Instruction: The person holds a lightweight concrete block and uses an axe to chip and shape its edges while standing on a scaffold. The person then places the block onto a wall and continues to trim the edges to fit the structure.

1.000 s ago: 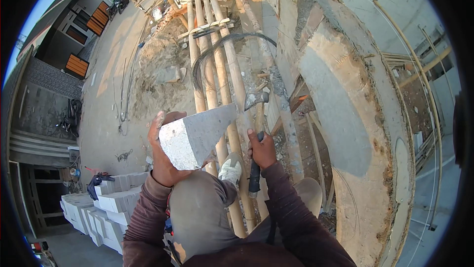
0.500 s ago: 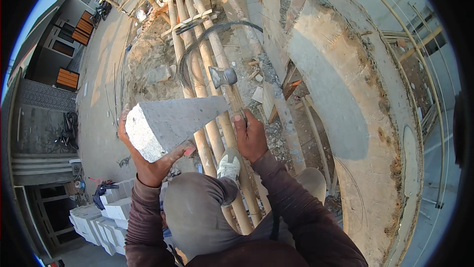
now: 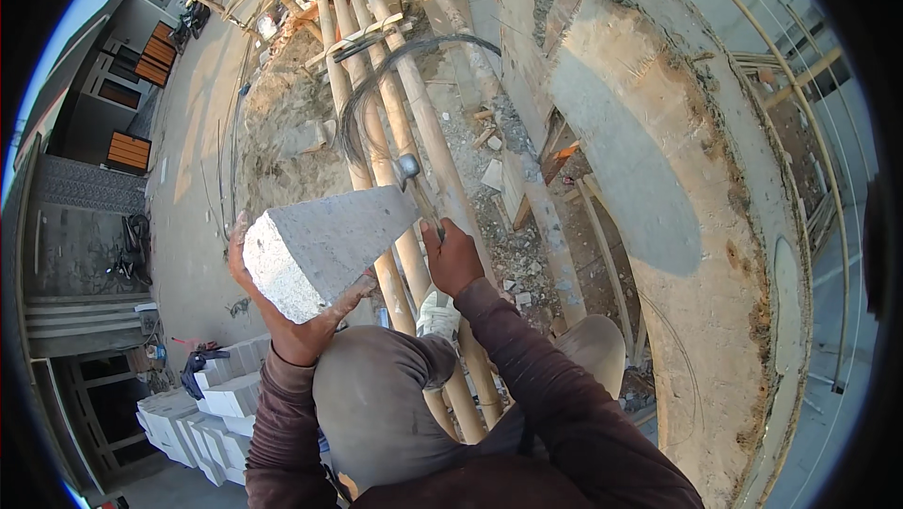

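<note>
My left hand (image 3: 303, 332) grips a pale grey concrete block (image 3: 343, 231) from its left and lower sides, thumb along the near edge. The block is held tilted above the poles, its rough end face bright with sun. My right hand (image 3: 455, 259) is wrapped round the handle of a hammer, just right of the block. The dark metal hammer head (image 3: 406, 167) shows beyond the block's far right corner, close to it. Whether the two touch I cannot tell.
Long bamboo poles (image 3: 414, 119) run lengthwise beneath me, with my shoe (image 3: 438, 313) on them. A coil of black wire (image 3: 350, 123) lies across them. White blocks (image 3: 202, 415) are stacked lower left. A concrete ledge (image 3: 649, 180) rises at right; rubble lies between.
The hammer has come down and left toward the block, and its head has turned. My right hand has shifted slightly left and nearer. The block has barely moved.
</note>
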